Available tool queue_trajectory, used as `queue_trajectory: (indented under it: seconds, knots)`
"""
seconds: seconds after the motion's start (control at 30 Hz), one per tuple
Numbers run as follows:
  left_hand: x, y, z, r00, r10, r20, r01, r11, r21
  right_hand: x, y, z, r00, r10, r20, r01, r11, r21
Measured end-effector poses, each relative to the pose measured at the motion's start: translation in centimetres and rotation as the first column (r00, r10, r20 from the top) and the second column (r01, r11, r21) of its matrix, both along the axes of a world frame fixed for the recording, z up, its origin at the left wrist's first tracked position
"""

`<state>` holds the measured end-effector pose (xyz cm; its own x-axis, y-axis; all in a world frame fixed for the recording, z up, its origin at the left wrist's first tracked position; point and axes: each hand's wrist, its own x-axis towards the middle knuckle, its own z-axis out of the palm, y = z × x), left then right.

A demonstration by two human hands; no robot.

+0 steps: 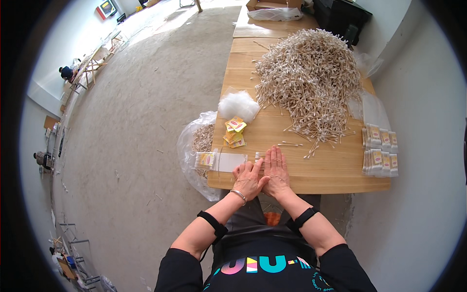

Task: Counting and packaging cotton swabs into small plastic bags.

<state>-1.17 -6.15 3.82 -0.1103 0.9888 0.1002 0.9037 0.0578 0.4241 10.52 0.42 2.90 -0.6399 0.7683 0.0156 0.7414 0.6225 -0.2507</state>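
A small row of wooden-stemmed cotton swabs (260, 156) lies on the table near its front edge, partly hidden by my hands. My right hand (276, 171) is laid along the row's right side, fingers stretched out straight and side by side. On the near left, my left hand (248, 180) has bent, spread fingers, its index finger by the swabs and its thumb against the right hand. Left of it is a white strip (232, 162), with a swab-filled packet with a yellow card (205, 159) at its outer end. A big heap of cotton swabs (311, 78) covers the table beyond.
Yellow cards (235, 133) and a pile of clear plastic bags (238, 105) lie at the table's left edge. Filled packets (380, 150) stand at the right by the wall. A clear sack of swabs (187, 141) sits below the left edge. A cardboard box (272, 5) stands far back.
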Motion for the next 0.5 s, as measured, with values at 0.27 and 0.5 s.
queue_trajectory:
  seconds: [0.27, 0.5]
  knots:
    - [-0.08, 0.18, 0.07, 1.000, 0.008, 0.026, -0.008, 0.999, 0.031, -0.02, -0.05, 0.03, 0.999, 0.002, -0.045, -0.003, 1.000, -0.029]
    - [-0.33, 0.66, 0.24, 1.000, -0.013, -0.004, 0.013, 0.999, -0.037, -0.05, -0.11, -0.34, 1.000, -0.011, -0.029, 0.011, 1.000, 0.013]
